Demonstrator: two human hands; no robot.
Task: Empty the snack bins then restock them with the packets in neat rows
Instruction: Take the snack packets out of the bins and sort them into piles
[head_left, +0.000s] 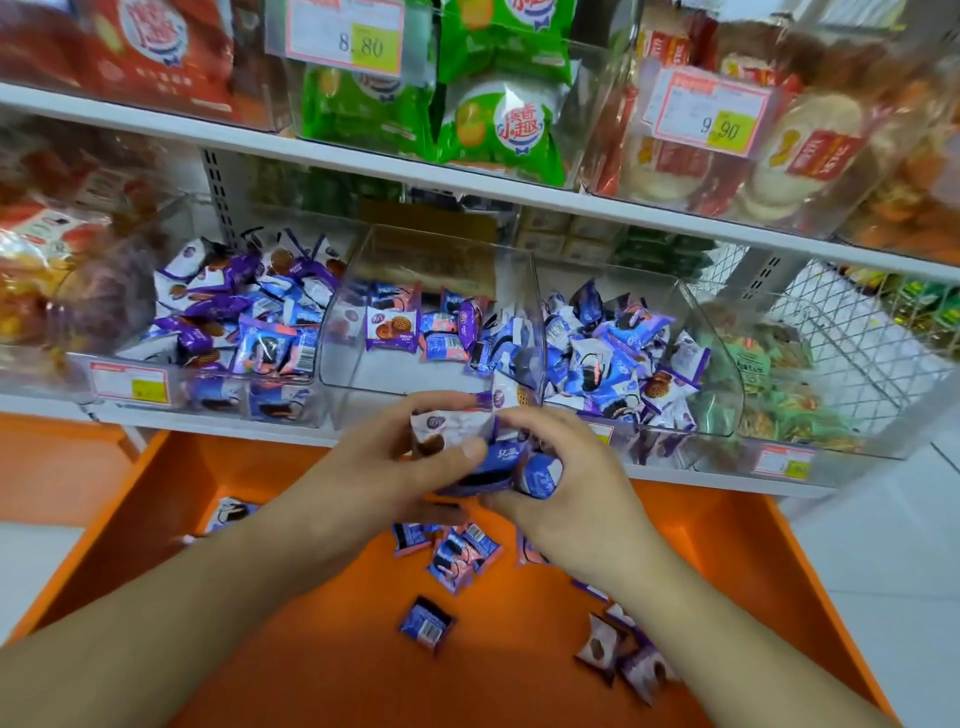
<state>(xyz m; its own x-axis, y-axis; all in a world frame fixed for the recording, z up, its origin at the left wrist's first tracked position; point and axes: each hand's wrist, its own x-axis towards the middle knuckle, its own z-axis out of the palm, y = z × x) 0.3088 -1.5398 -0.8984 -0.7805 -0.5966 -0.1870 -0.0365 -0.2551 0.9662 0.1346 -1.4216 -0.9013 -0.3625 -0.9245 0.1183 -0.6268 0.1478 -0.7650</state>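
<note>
- Shop aisle, white shelving (363, 161) stacked with clear snack bins and price tags; green and red packets on the upper shelf, wire baskets off to the right.
- Below the shelves, a wide orange tray (291, 649) serving as a bench, scattered with loose packets (457, 556).
- On the lower shelf, three clear bins in a row: left bin (171, 384) heaped with purple and blue packets, middle bin (395, 379) mostly bare with a few packets at the back, right bin (717, 395) heaped untidily.
- Just in front of the middle bin, both hands close together over the tray.
- Left hand (395, 467) curled, thumb pressed on a small bundle of packets (483, 457), one white and one dark blue on top.
- Right hand (566, 478) cupped against the same bundle from the other side, fingers wrapped round a blue packet.
- Likely step: gathering and squaring up a handful for the middle bin, so restocking appears under way there, while the left and right bins look not yet sorted.
- Next move probably calls for aligning the packets face-up and edge-to-edge in the hands, lifting over the bin's low front lip, then setting them down as a row against those at the back without letting the slippery wrappers fan out.
- Many packets remaining on the tray to collect afterwards.
</note>
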